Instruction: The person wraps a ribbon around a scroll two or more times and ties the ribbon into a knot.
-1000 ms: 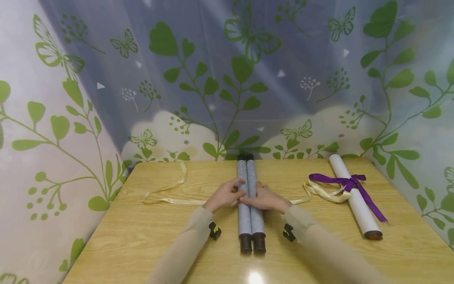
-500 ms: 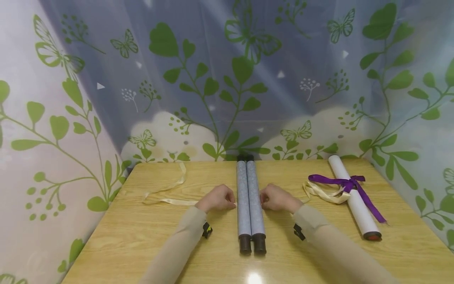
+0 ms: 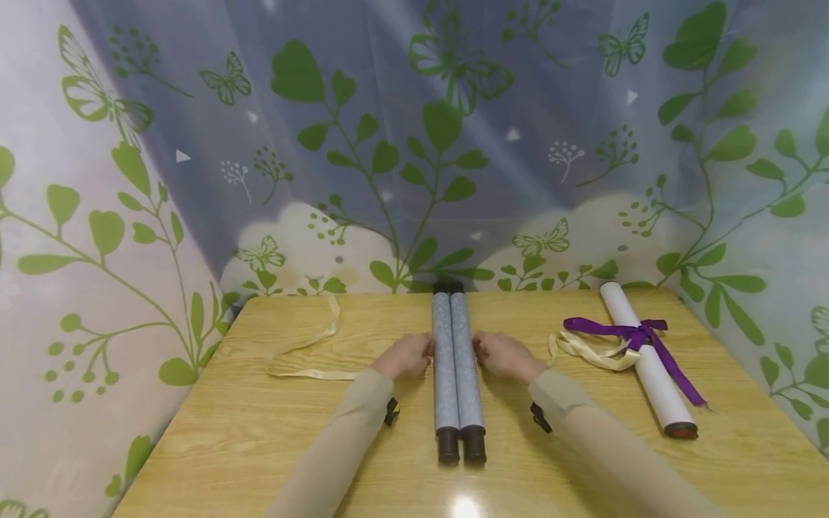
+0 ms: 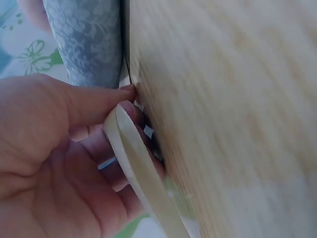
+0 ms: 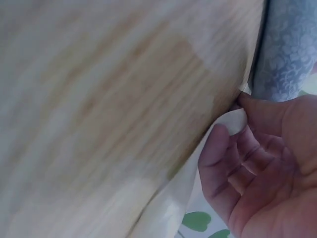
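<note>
A scroll [image 3: 444, 374] rolled from both ends lies lengthwise on the table, its two blue-grey floral rolls side by side with dark knobs at their ends. Cream ribbon [image 3: 317, 373] trails from its left side, and the stretch beneath the rolls is hidden. My left hand [image 3: 406, 356], close against the left roll, pinches this ribbon [image 4: 143, 178] between thumb and fingertip, low by the tabletop. On the opposite side, my right hand [image 3: 507, 356] pinches the ribbon [image 5: 171, 210] right next to the other roll. In both wrist views the ribbon drapes over the fingers.
At the right lies a white rolled scroll [image 3: 660, 381] tied with a purple ribbon [image 3: 673, 367]; cream ribbon [image 3: 596, 348] loops beside it. The wooden table [image 3: 259, 439] ends at a leaf-patterned curtain [image 3: 363, 180] behind and at both sides.
Both hands have gone from the top of the rolls down to their outer sides and now pinch the ribbon. The ribbon's left bend has shifted slightly right. The rolls have stayed put.
</note>
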The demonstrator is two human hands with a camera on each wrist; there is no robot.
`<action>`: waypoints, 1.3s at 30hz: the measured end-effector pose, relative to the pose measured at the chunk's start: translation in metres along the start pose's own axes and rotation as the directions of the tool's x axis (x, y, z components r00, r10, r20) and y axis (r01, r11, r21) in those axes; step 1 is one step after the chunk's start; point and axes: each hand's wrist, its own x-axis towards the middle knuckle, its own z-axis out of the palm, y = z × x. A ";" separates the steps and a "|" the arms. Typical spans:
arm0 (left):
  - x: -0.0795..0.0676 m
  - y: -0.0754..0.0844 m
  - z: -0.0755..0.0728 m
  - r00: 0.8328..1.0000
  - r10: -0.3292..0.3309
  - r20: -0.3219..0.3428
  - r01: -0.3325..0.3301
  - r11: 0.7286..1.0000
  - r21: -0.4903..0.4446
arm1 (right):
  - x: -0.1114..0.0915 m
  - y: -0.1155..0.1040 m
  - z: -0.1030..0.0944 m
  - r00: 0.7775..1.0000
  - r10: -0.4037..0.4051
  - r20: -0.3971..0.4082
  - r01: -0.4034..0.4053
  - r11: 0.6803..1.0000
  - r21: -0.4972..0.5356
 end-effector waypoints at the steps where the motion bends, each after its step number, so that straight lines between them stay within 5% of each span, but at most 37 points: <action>1: 0.002 0.000 0.000 1.000 -0.002 0.007 0.002 1.000 -0.007 | 0.001 0.001 -0.001 1.000 0.002 0.001 -0.002 1.000 0.004; 9: 0.008 -0.008 0.000 1.000 -0.006 0.003 0.007 0.998 -0.069 | 0.008 0.007 -0.003 0.999 0.002 0.043 -0.001 1.000 -0.007; 18: -0.006 -0.009 -0.012 0.999 -0.027 0.020 0.028 0.999 -0.020 | 0.003 0.020 -0.013 0.996 -0.089 0.028 0.091 0.993 -0.079; 22: -0.011 -0.012 -0.018 0.994 -0.064 -0.091 0.075 0.990 0.119 | 0.000 0.027 -0.024 0.995 -0.054 -0.082 0.043 0.991 -0.130; 27: -0.014 -0.011 -0.024 0.965 -0.066 -0.252 0.128 0.962 0.240 | -0.006 0.032 -0.038 0.970 0.031 -0.240 -0.062 0.991 -0.122; 31: -0.013 -0.008 -0.024 0.941 0.036 -0.336 0.034 0.979 0.201 | -0.006 0.030 -0.043 0.941 0.075 -0.329 -0.093 0.995 -0.038; 34: -0.011 -0.007 -0.021 0.913 0.124 -0.389 -0.065 0.985 0.162 | -0.002 0.027 -0.041 0.934 0.097 -0.344 -0.060 0.991 0.116; 36: -0.009 -0.005 -0.020 0.893 0.153 -0.422 -0.106 0.985 0.134 | 0.000 0.024 -0.039 0.935 0.117 -0.336 -0.036 0.971 0.237; 39: -0.008 -0.002 -0.018 0.875 0.164 -0.456 -0.145 0.986 0.077 | 0.004 0.017 -0.038 0.937 0.173 -0.304 -0.024 0.899 0.437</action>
